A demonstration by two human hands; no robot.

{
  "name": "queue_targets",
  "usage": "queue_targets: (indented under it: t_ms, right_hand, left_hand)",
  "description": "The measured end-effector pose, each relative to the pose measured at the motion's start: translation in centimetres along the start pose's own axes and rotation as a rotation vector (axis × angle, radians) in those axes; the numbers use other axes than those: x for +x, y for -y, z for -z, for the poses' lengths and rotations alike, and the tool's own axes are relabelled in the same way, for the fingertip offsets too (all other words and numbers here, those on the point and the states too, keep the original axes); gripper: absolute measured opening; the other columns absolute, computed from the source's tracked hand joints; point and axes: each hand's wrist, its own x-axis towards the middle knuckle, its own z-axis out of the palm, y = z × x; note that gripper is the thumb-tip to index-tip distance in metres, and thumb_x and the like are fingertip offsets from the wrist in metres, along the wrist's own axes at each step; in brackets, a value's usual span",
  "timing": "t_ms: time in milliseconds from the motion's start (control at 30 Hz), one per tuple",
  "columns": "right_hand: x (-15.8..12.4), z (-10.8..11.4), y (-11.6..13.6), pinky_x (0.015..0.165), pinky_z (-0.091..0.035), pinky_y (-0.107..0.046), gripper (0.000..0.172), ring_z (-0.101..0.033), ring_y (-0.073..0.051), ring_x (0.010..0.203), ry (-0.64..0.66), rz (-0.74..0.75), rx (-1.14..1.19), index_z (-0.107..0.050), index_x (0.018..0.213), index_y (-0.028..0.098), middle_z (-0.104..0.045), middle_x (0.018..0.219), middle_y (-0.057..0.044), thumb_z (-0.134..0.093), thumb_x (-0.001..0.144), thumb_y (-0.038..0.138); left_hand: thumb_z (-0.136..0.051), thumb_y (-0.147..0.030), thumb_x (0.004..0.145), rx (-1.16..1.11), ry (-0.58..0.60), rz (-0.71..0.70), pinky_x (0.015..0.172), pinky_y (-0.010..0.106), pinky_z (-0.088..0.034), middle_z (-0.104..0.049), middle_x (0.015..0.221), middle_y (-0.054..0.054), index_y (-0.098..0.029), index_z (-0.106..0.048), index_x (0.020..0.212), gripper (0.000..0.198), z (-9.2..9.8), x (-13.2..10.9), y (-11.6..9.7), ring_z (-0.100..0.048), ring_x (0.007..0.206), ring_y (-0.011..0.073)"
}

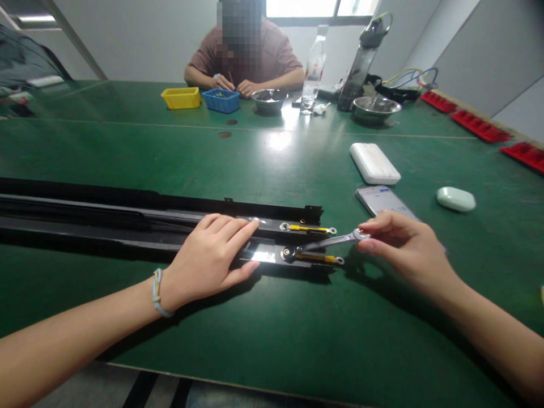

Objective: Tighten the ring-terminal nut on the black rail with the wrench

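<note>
My right hand [410,243] pinches the near end of a silver combination wrench [329,242] between thumb and fingers. The wrench's far end sits over a nut or bolt [288,253] on the nearer of two long black metal rails [127,245]. My left hand [212,255] lies across the rails with its fingers stretched out and thumb apart, pressing on them just left of that bolt. A yellow wire with ring terminals [308,229] is attached to the farther rail. A second yellow wire [321,258] lies partly under the wrench.
A phone [385,201], a white box-shaped device [374,163] and a pale green case [456,199] lie beyond my right hand. Across the green table [272,334] sits a person [244,62] near yellow [181,98] and blue bins [221,102], metal bowls [376,107] and bottles [313,73].
</note>
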Motion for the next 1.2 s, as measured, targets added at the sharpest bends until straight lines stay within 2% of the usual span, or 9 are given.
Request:
queue_targets:
  t_ms: [133, 333, 500, 633, 867, 1033, 1200]
  right_hand:
    - [-0.1, -0.2, -0.4, 0.052, -0.051, -0.026, 0.023, -0.063, -0.014, 0.058, -0.025, -0.055, 0.015, -0.068, 0.076, 0.023, -0.070, 0.068, 0.000, -0.082, 0.063, 0.034]
    - [-0.1, -0.1, -0.6, 0.052, -0.051, -0.025, 0.023, -0.063, -0.014, 0.058, -0.008, -0.063, 0.060, -0.068, 0.075, 0.023, -0.070, 0.069, 0.000, -0.084, 0.061, 0.031]
    - [0.1, 0.6, -1.0, 0.051, -0.049, -0.022, 0.027, -0.060, -0.013, 0.058, 0.127, 0.042, 0.140, -0.064, 0.065, 0.022, -0.065, 0.065, 0.001, -0.088, 0.054, 0.022]
    - [0.0, 0.8, -0.8, 0.051, -0.047, -0.023, 0.025, -0.058, -0.013, 0.059, 0.279, 0.106, 0.209, -0.062, 0.067, 0.021, -0.062, 0.062, 0.002, -0.085, 0.059, 0.016]
    - [-0.3, 0.4, -0.4, 0.050, -0.045, -0.025, 0.025, -0.056, -0.012, 0.053, 0.330, 0.142, 0.223, -0.060, 0.064, 0.020, -0.060, 0.059, 0.003, -0.085, 0.060, 0.018]
    - [-0.3, 0.6, -0.4, 0.052, -0.048, -0.025, 0.024, -0.059, -0.013, 0.057, 0.303, 0.138, 0.198, -0.063, 0.066, 0.020, -0.063, 0.061, 0.002, -0.085, 0.059, 0.018]
    - [-0.1, 0.9, -0.6, 0.053, -0.051, -0.021, 0.022, -0.063, -0.012, 0.060, 0.149, 0.062, 0.143, -0.067, 0.068, 0.022, -0.067, 0.067, 0.001, -0.086, 0.057, 0.019]
  left_hand:
    - [-0.047, -0.044, 0.089, 0.006, 0.008, 0.005, 0.087, 0.043, -0.043, -0.064, 0.114, 0.015, -0.006, -0.054, 0.124, 0.052, 0.0, 0.0, -0.1, -0.057, 0.098, 0.0281]
    - [-0.046, -0.044, 0.089, 0.006, -0.005, -0.004, 0.086, 0.043, -0.044, -0.064, 0.113, 0.015, -0.005, -0.054, 0.123, 0.052, 0.0, -0.1, -0.1, -0.058, 0.097, 0.0280]
    - [-0.048, -0.044, 0.089, 0.001, -0.013, -0.004, 0.086, 0.043, -0.044, -0.064, 0.112, 0.015, -0.005, -0.055, 0.123, 0.052, -0.4, 0.2, 0.1, -0.057, 0.096, 0.0279]
    - [-0.047, -0.044, 0.089, 0.000, -0.007, -0.005, 0.086, 0.043, -0.043, -0.064, 0.113, 0.015, -0.005, -0.055, 0.122, 0.052, -0.7, 0.6, 0.2, -0.057, 0.097, 0.0279]
    - [-0.047, -0.044, 0.089, 0.005, -0.008, -0.003, 0.086, 0.043, -0.044, -0.064, 0.113, 0.015, -0.005, -0.055, 0.122, 0.052, -0.6, 0.7, 0.3, -0.057, 0.097, 0.0277]
    - [-0.047, -0.044, 0.089, 0.003, -0.004, -0.002, 0.086, 0.043, -0.044, -0.064, 0.113, 0.015, -0.005, -0.055, 0.123, 0.052, -0.6, 0.6, 0.3, -0.057, 0.097, 0.0278]
    - [-0.046, -0.044, 0.089, 0.005, -0.008, -0.007, 0.086, 0.043, -0.044, -0.064, 0.113, 0.015, -0.005, -0.055, 0.122, 0.052, -0.6, 0.5, 0.1, -0.057, 0.097, 0.0280]
